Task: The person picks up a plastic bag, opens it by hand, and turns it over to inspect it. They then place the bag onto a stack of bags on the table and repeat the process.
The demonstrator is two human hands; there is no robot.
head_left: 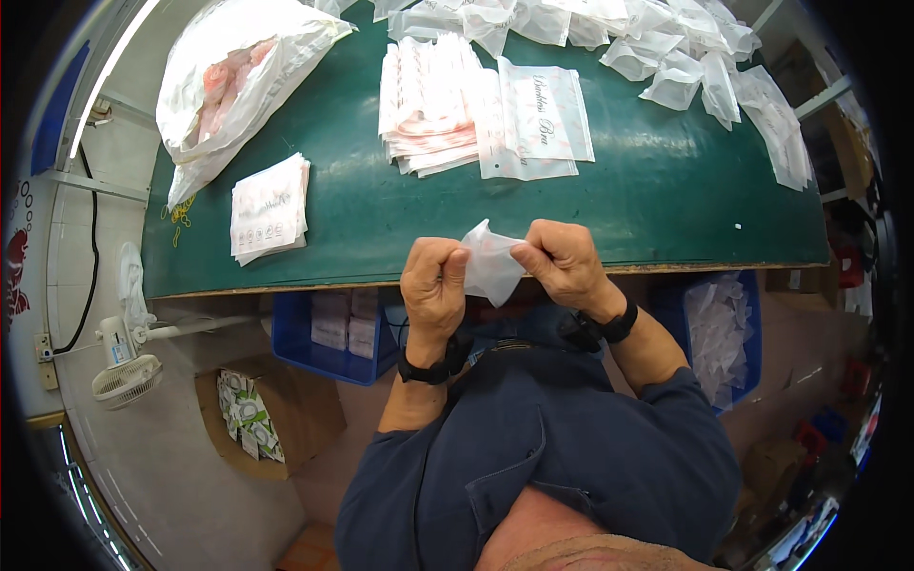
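Observation:
A translucent white plastic bag [492, 264] is stretched between my two hands, just over the near edge of the green table. My left hand [435, 283] is closed, pinching the bag's left side between thumb and fingers. On the opposite side, my right hand [562, 265] grips the bag in the same way. What the bag contains, if anything, I cannot make out. Farther back lies a thick stack of pink-and-white printed bags [428, 105]. Frosted flat bags with dark lettering [538, 119] overlap its right side.
Crumpled filled bags [657, 48] cover the far right of the table [666, 209]. At left are a white sack of pink items [252, 76] and a stack of printed cards or packets [270, 209]. Below stand blue bins [290, 328], a cardboard box [314, 419] and a small fan [127, 366].

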